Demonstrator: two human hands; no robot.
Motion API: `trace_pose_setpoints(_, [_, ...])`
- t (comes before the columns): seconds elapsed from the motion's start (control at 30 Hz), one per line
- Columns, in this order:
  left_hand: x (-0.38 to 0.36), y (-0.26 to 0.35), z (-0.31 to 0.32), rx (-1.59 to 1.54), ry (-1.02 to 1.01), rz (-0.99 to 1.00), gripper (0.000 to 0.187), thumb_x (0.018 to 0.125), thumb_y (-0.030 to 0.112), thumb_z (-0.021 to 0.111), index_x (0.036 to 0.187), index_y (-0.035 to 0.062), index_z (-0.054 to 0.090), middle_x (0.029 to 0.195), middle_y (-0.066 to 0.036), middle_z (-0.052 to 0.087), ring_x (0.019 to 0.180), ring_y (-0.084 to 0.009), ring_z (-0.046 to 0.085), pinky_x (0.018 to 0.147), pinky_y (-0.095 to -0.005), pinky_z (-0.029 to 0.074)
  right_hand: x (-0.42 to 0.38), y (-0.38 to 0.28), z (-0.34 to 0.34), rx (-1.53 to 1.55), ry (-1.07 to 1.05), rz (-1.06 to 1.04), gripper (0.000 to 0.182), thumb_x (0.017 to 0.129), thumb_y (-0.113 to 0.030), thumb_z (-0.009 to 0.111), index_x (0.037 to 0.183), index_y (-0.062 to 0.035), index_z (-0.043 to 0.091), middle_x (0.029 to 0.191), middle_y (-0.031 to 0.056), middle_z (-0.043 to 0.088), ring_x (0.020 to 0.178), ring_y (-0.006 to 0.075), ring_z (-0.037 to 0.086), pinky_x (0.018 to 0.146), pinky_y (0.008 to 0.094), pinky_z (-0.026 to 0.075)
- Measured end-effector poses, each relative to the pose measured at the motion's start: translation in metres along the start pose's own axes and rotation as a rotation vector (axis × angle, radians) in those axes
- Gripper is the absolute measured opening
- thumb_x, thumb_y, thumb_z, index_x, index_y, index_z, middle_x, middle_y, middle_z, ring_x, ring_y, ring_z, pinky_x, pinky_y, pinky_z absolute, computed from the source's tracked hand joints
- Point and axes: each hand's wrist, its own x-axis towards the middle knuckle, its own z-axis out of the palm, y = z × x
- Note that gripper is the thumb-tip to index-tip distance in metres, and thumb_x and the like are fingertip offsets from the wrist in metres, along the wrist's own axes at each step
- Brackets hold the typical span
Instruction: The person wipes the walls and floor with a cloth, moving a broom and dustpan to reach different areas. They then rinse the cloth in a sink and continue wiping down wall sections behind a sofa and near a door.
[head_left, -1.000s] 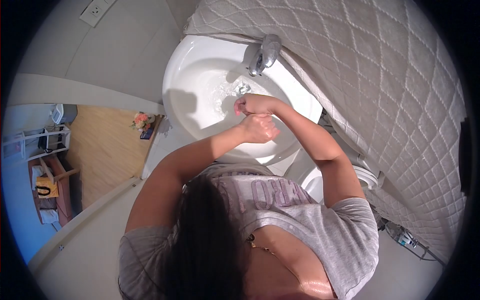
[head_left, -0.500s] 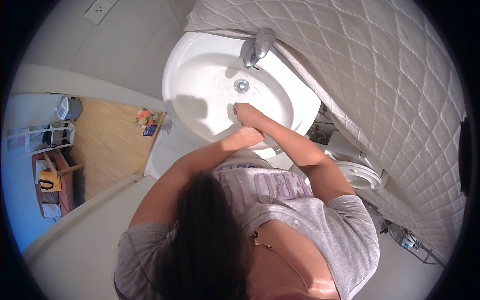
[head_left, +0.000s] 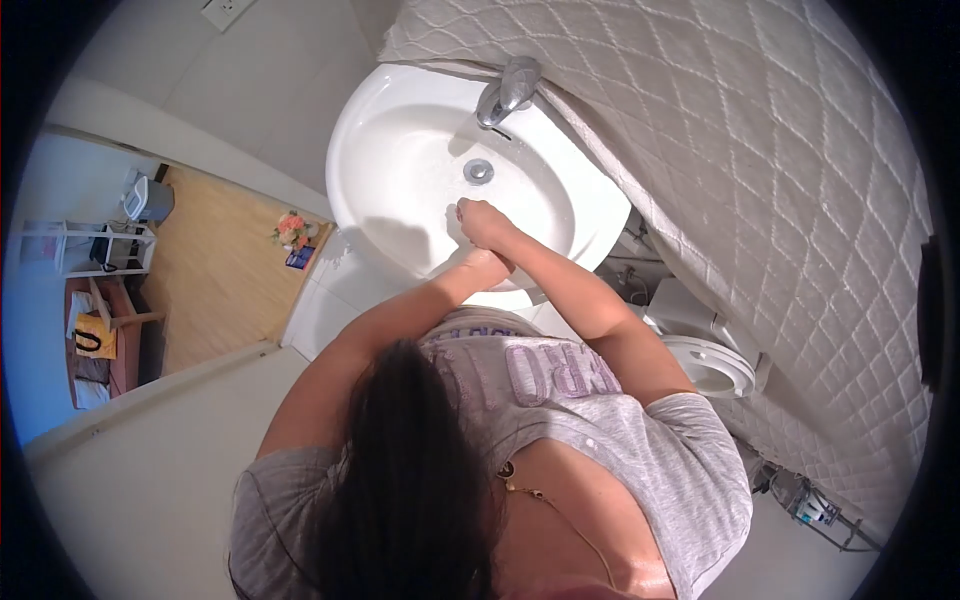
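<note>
Both hands are over the white sink (head_left: 352, 150), near its front rim. My right hand (head_left: 482, 222) has its fingers curled in, with dark reddish nails showing at the left edge; nothing shows in it. Its palm is hidden. My left hand (head_left: 488, 266) presses against the underside of my right wrist, its fingers wrapped there and partly hidden by the right forearm. Beyond the hands lies the metal drain (head_left: 478, 172). A chrome faucet (head_left: 512, 92) stands at the back of the sink, with no clear stream under it.
A quilted pale cover (head_left: 760, 180) hangs along the right side. Below it sits a toilet (head_left: 712, 366), with a wire rack (head_left: 815, 508) lower right. At left, a doorway opens onto a wooden floor (head_left: 215, 255), with flowers (head_left: 292, 231) beside the door frame.
The view has shifted slightly. The rippling water around the drain no longer shows. My hands stay joined at the right wrist, and my right fingers look more tightly curled.
</note>
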Motion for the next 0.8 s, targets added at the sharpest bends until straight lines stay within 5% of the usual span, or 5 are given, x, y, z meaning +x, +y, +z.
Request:
trace_pose_setpoints(0.07, [-0.001,0.0,0.011,-0.042,0.156,-0.034,0.019,0.073,0.011,0.055,0.086,0.0045,0.066,0.089,-0.011,0.066,0.087,-0.0232,0.062,0.071,-0.0386,0.049,-0.001,0.001,0.001,-0.02,0.029,-0.023,0.02,0.082,-0.008,0.043,0.095,0.0016,0.055,0.082,0.0237,0.063,0.072,0.0333,0.064,0.067,0.0426,0.049])
trace_pose_setpoints(0.27, [-0.002,0.006,0.005,0.008,-0.043,-0.165,0.02,0.073,0.013,0.055,0.089,0.0058,0.066,0.091,-0.011,0.065,0.085,-0.0224,0.062,0.073,-0.0375,0.048,-0.004,-0.002,-0.003,0.007,-0.003,-0.007,0.024,0.084,-0.014,0.044,0.096,0.0027,0.057,0.093,0.0256,0.062,0.088,0.039,0.061,0.075,0.0459,0.049])
trace_pose_setpoints(0.57, [0.002,0.001,0.034,0.196,0.101,-0.061,0.02,0.073,0.014,0.054,0.087,0.0077,0.068,0.094,-0.012,0.066,0.087,-0.0225,0.061,0.075,-0.037,0.048,-0.011,-0.002,-0.005,-0.035,0.076,-0.012,0.024,0.087,-0.016,0.043,0.097,0.0023,0.055,0.095,0.0254,0.061,0.088,0.0385,0.061,0.075,0.0455,0.049])
trace_pose_setpoints(0.67, [-0.001,-0.007,-0.01,0.112,-0.004,-0.022,0.016,0.072,0.011,0.056,0.083,0.0067,0.067,0.089,-0.011,0.065,0.086,-0.0249,0.061,0.076,-0.0375,0.048,-0.01,-0.003,-0.006,-0.01,0.228,0.005,0.026,0.088,-0.019,0.043,0.1,0.0008,0.055,0.097,0.0263,0.061,0.089,0.0401,0.06,0.076,0.0476,0.047])
trace_pose_setpoints(0.8, [0.0,-0.053,-0.12,-0.179,0.164,0.269,0.009,0.072,0.011,0.059,0.077,0.0049,0.063,0.085,-0.011,0.062,0.082,-0.0267,0.059,0.077,-0.037,0.047,-0.014,0.003,-0.064,0.164,0.504,0.013,0.036,0.091,-0.033,0.043,0.1,-0.0017,0.057,0.095,0.0278,0.06,0.091,0.0437,0.058,0.08,0.0502,0.044])
